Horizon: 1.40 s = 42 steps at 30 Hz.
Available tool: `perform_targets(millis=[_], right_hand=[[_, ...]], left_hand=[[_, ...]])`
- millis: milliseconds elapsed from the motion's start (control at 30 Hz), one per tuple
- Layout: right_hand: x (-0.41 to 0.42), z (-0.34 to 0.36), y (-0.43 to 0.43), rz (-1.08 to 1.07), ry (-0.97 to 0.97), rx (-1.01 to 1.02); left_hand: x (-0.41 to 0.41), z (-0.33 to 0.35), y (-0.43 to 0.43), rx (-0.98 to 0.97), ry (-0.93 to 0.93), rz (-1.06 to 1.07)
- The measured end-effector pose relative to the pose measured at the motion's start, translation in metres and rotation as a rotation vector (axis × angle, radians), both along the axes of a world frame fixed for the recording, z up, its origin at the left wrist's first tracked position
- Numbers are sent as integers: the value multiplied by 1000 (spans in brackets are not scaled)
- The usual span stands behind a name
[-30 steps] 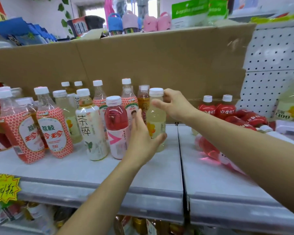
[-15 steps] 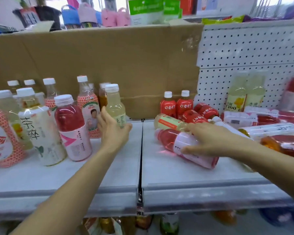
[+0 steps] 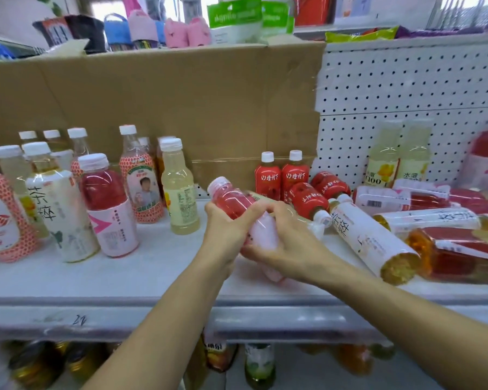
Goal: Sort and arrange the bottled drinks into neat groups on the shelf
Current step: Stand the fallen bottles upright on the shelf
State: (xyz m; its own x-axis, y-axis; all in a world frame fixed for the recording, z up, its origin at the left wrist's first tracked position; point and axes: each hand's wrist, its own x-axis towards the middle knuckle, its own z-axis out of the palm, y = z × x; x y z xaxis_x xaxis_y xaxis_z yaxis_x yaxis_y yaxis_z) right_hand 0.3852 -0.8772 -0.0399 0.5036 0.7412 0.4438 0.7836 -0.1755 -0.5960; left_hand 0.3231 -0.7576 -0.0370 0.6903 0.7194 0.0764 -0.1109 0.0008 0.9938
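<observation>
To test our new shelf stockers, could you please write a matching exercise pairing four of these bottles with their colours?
Bottles:
1. held bottle, gripped by left hand and right hand
2. upright bottle just left of the hands
3. lying bottle right of the hands, base toward the camera
4. small upright pair behind the hands

Colours:
A. red labels, white caps
B. red drink, pink label
C. white label, amber drink
D. pale yellow drink

Pairs: 1-B, 2-D, 3-C, 4-A
</observation>
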Motion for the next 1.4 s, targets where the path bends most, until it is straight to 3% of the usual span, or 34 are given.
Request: perform_targets(millis=[67, 167, 267, 367, 567, 700, 800, 967, 1200, 1400], right_hand=[[9, 8, -2, 37, -14, 8], [39, 16, -11, -114, -185, -75], [62, 12, -15, -272, -281, -341], [65, -1, -11, -221, -292, -542], [58, 3, -8, -204, -246, -459], [53, 38, -13, -257, -322, -351], [60, 67, -5, -307, -299, -245], [85, 97, 26, -278, -82, -67], [115, 111, 68, -289, 91, -139], [108, 100, 89, -308, 16, -146]], left_hand=[[-2, -2, 1, 52, -56, 88], [-7, -3, 3, 140, -115, 197], [-10, -1, 8, 279, -144, 256], [-13, 2, 15, 379, -128, 293], [-13, 10, 37, 635, -17, 247], [1, 11, 57, 774, 48, 196], [16, 13, 65, 774, 67, 171], [37, 17, 79, 727, 80, 35], [53, 22, 101, 552, 70, -106], [63, 22, 105, 526, 53, -83]])
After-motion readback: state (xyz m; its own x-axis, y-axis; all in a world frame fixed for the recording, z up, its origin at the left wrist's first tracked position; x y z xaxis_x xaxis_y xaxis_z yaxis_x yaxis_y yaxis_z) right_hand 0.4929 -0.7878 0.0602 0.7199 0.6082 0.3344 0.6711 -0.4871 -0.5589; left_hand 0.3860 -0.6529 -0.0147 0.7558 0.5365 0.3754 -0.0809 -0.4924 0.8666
